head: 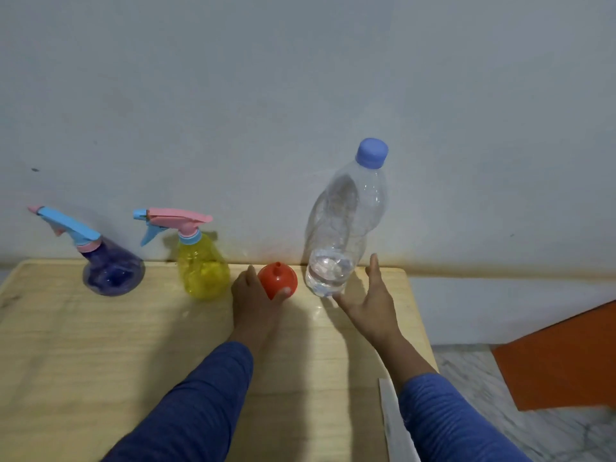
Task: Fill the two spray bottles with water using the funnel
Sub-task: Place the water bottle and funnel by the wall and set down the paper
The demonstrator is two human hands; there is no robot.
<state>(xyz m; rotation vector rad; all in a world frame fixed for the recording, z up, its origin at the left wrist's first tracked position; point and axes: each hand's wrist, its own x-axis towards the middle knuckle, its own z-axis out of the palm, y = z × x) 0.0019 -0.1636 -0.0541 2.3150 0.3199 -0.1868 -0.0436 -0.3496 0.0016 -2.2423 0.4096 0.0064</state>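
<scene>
Along the table's far edge stand a purple spray bottle (pixel 111 270) with a blue trigger head and a yellow spray bottle (pixel 201 266) with a pink trigger head, both capped. An orange funnel (pixel 278 278) sits upside down, spout up, between the yellow bottle and a clear water bottle (pixel 345 228) with a blue cap and a little water at the bottom. My left hand (pixel 255 296) cups the funnel, thumb and fingers touching its sides. My right hand (pixel 370 300) is spread just right of the water bottle's base, holding nothing.
The wooden table (pixel 100 345) butts against a pale wall. A white strip (pixel 391 425) lies along its right edge. Beyond that edge is marble floor with an orange board (pixel 563 358) leaning at the right.
</scene>
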